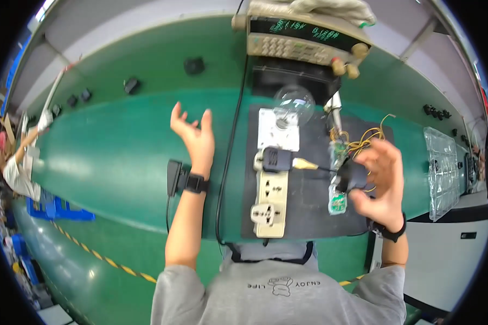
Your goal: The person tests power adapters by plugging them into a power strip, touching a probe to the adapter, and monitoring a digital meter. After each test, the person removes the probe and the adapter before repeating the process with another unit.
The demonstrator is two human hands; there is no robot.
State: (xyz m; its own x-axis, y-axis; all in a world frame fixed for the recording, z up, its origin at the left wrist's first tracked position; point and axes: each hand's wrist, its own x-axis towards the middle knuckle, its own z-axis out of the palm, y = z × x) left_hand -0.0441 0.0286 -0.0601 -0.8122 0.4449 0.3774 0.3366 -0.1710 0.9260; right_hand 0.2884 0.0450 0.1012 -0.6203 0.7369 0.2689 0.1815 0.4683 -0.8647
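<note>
My right hand [384, 181] curls its thumb and fingers round a black plug adapter [351, 175], above a small green circuit board [338, 203]. The adapter's exact shape is partly hidden by blur and the fingers. My left hand [196, 138] is raised over the green bench, fingers spread and nothing in them. Beside the left wrist lies a black block [173, 177] with a cable. Between the hands, on a dark mat [309, 211], sits a cream power strip [271, 230]. Another black adapter [277, 160] is plugged into its far end, next to a cable with a pale connector [305, 164].
A clear glass bulb [294, 104] stands on a white plate [271, 132]. Behind it is a bench instrument [303, 46] with a lit display. Yellow wires [366, 142] tangle near my right hand. A clear plastic tray [443, 179] lies at right. Another person [21, 168] works far left.
</note>
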